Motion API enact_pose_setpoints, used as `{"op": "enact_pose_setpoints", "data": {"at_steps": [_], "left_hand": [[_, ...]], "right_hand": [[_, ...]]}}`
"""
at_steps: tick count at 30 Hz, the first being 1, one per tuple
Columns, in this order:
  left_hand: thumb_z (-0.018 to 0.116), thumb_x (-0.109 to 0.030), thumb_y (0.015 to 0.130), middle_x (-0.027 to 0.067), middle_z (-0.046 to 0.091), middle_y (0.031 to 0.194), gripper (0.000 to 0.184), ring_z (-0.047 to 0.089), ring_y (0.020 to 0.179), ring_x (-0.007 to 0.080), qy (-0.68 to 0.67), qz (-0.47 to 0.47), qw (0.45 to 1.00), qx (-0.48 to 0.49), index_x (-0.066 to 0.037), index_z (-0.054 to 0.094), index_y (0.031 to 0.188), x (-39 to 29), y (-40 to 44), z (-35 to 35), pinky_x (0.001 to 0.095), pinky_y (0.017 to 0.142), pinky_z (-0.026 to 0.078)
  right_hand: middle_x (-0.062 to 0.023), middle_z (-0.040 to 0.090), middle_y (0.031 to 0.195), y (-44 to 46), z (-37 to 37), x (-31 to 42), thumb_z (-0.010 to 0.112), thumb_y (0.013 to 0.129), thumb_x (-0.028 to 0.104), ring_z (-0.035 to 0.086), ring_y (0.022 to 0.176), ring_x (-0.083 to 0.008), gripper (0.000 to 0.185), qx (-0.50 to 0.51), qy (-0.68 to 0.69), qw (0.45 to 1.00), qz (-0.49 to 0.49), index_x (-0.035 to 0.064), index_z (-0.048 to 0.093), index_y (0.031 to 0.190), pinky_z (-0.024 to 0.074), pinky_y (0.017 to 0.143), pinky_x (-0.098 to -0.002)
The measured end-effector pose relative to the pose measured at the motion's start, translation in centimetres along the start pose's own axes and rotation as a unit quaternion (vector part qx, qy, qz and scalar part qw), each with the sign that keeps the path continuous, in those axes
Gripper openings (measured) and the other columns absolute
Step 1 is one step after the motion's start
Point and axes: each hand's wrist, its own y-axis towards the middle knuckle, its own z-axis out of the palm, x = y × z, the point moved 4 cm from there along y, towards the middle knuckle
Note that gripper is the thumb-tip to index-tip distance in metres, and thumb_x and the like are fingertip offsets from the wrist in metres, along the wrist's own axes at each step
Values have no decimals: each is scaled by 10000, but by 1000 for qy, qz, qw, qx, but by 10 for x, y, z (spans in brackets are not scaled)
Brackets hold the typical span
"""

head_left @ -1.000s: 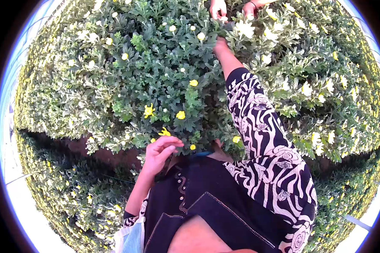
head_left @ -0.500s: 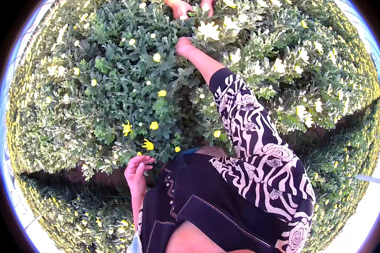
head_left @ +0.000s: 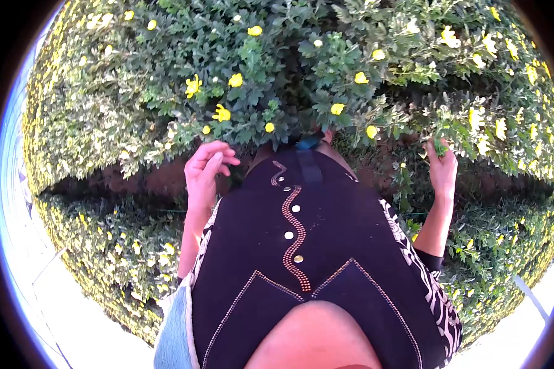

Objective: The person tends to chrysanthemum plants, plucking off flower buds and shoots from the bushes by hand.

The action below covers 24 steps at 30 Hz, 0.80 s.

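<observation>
Closest up, a black top (head_left: 345,215) fills the lower middle and blocks the ground behind it, its smooth cloth crossed by a wavy line of coppery studs and round, shiny buttons. A fuzzy blue cloth (head_left: 175,326) hangs at one side, a black-and-white patterned sleeve (head_left: 406,240) at the other.

Now the hands! The left hand (head_left: 208,169) hovers just below the leaves, its grip loose, fingers half curled with nothing visible in them. Over on the right, the right hand (head_left: 443,169) has its grip closed — fingertips pinching a small, bright green sprig (head_left: 440,147) right at the leaf edge; whether it is attached I cannot tell.

Behind the hands runs a shaded strip of brown soil (head_left: 163,179), then the dense plant bed (head_left: 345,52), lobed leaves crowding together. A ragged-petalled yellow flower (head_left: 222,113) stands near the left hand; farther off — paler blooms (head_left: 450,37) catching sunlight.
</observation>
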Motion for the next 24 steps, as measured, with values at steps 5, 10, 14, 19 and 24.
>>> {"op": "enact_pose_setpoints", "data": {"at_steps": [5, 10, 14, 19, 24], "left_hand": [[545, -96, 942, 78, 675, 880, 166, 670, 734, 142, 30, -33, 999, 6, -16, 646, 1047, 20, -12, 13, 210, 594, 472], [555, -115, 952, 71, 679, 903, 162, 674, 746, 131, 28, -80, 996, 28, -22, 651, 1043, 60, -13, 7, 207, 582, 486], [570, -108, 944, 63, 671, 1019, 211, 662, 908, 136, 46, -42, 996, 58, -35, 634, 1131, 74, 5, 17, 224, 664, 509], [654, -107, 879, 105, 608, 1154, 517, 622, 918, 125, 97, 22, 983, 151, -36, 460, 1353, 98, 50, 20, 262, 716, 511], [743, -164, 805, 107, 615, 1087, 512, 611, 795, 111, 166, 33, 973, 156, -16, 565, 1262, 108, 63, 22, 245, 693, 507]], "right_hand": [[-152, 594, 1210, -42, 39, -30, 704, 813, 181, 574, 1092, -319, 527, 5, -255, 964, -73, 30, 521, 1283, 456, 919, -419], [-146, 673, 1029, -58, 127, 34, 572, 922, 163, 653, 951, -193, 242, 315, 73, 934, -151, 4, 639, 1091, 493, 840, -297], [-132, 655, 1093, -42, 203, 101, 532, 944, 133, 634, 1015, -193, 251, 254, 286, 892, -239, 15, 605, 1153, 479, 894, -298], [-43, 641, 1134, 3, 289, 153, 513, 942, 52, 594, 1024, -131, 288, 186, 187, 891, -369, 22, 576, 1223, 465, 882, -276], [-43, 672, 1048, 0, 346, 154, 556, 824, -82, 612, 973, -124, 309, 444, 241, 830, -237, 17, 632, 1107, 495, 842, -279]]}}
